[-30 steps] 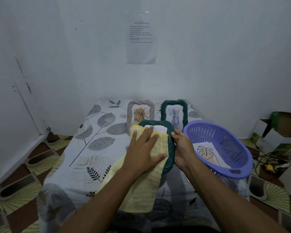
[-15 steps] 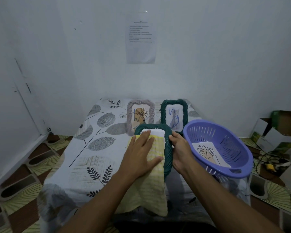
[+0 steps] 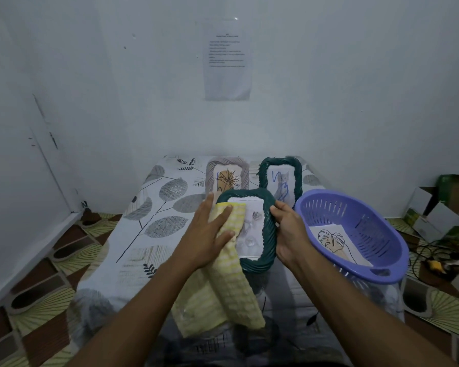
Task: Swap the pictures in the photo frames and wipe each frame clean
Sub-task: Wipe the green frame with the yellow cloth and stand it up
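Wiping of green frame (image 3: pixel 268 234) with yellow cloth (image 3: pixel 231 284), over the table (image 3: pixel 143 247), in front of a grey frame (image 3: pixel 227 161) and a second green frame (image 3: pixel 280 161).
Cloth is pressed on the glass by the flat, straight fingers of the left hand (image 3: pixel 210 234); the right edge is gripped by the curled right hand (image 3: pixel 289 231). Under uneven pressure the frame could be twisted loose and those behind toppled.

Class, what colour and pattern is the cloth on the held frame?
The cloth is pale yellow with a checked weave; head view.
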